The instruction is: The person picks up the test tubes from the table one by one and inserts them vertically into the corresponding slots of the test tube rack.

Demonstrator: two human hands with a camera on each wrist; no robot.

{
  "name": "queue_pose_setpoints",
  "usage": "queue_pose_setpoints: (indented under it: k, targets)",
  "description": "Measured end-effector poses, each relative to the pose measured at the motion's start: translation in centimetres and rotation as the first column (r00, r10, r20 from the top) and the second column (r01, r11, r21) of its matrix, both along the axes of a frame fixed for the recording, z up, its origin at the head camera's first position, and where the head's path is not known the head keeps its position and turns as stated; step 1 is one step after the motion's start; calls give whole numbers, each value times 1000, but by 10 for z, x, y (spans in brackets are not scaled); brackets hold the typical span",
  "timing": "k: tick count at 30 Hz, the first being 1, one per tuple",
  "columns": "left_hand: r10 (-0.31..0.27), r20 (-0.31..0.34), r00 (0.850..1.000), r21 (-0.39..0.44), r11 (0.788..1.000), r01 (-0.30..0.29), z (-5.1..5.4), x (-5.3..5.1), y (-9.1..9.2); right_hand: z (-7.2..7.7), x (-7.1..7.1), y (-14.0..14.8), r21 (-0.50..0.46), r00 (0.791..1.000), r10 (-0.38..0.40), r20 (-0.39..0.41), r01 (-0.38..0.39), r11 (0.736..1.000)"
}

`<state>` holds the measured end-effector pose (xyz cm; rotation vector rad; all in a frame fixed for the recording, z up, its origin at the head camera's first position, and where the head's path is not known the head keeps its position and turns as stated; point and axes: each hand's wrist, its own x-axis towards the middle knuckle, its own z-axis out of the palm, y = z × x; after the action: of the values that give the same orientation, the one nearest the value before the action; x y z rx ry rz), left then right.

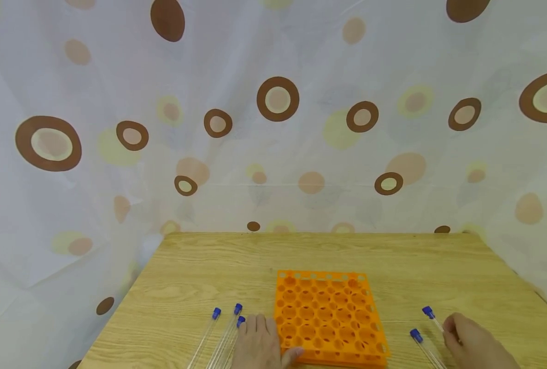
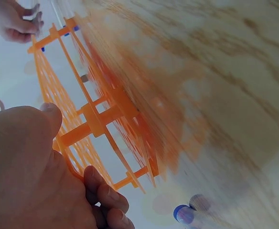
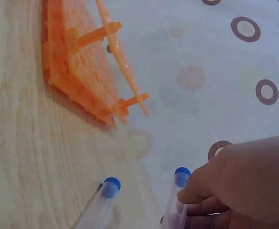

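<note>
An orange tube rack [image 1: 324, 312] with rows of round holes stands on the table. My left hand [image 1: 257, 343] holds its near left corner, thumb on the front edge; in the left wrist view the hand [image 2: 58, 162] grips the rack's [image 2: 94, 119] side. To the right, my right hand [image 1: 476, 341] pinches a clear tube with a blue cap [image 1: 427, 310] just below the cap. The right wrist view shows that hand [image 3: 240, 186] with thumb and fingers round the tube [image 3: 177, 210]. A second blue-capped tube [image 1: 416, 335] lies beside it, untouched.
Several clear tubes with blue caps [image 1: 216, 313] lie left of the rack, some next to my left hand. The wooden table [image 1: 218, 256] ends at a white curtain [image 1: 310, 148] with brown and beige circles, which also hangs at both sides.
</note>
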<state>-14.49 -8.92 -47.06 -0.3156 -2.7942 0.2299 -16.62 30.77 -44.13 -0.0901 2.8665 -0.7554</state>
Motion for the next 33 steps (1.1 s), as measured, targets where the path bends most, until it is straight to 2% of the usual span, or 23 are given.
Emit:
queue_pose_setpoints:
  k: [6,11,14,19,20,24,28,32,33]
  targets:
    - [13,7,1000,1,1000,-13,0,1,0,18,2,-11,-47,993,-26,-119,20,999]
    - [15,5,1000,0,1000,-15,0,2,0,27,8,-22,-217,987,-52,-154,18,976]
    - [11,-15,1000,-9,1000,-11,0,1,0,29,10,-26,-328,980,-46,-194,-21,944]
    - [22,-37,999,-22,1000,-23,-1,1,1,29,10,-31,-443,953,-7,-302,-134,887]
    - [24,-42,999,-23,999,-25,-1,1,1,29,10,-31,-471,949,-2,-315,-154,869]
    - [30,-51,998,-27,999,-31,-2,1,2,31,11,-34,-601,940,22,-339,-235,764]
    - [28,-43,999,-22,999,-29,-1,1,1,33,13,-38,-648,923,32,-384,-294,703]
    - [24,-31,999,-19,1000,-25,0,1,1,37,17,-47,-636,892,49,-449,-357,685]
    - [24,-29,999,-20,1000,-24,0,1,1,37,18,-50,-634,879,67,-472,-392,667]
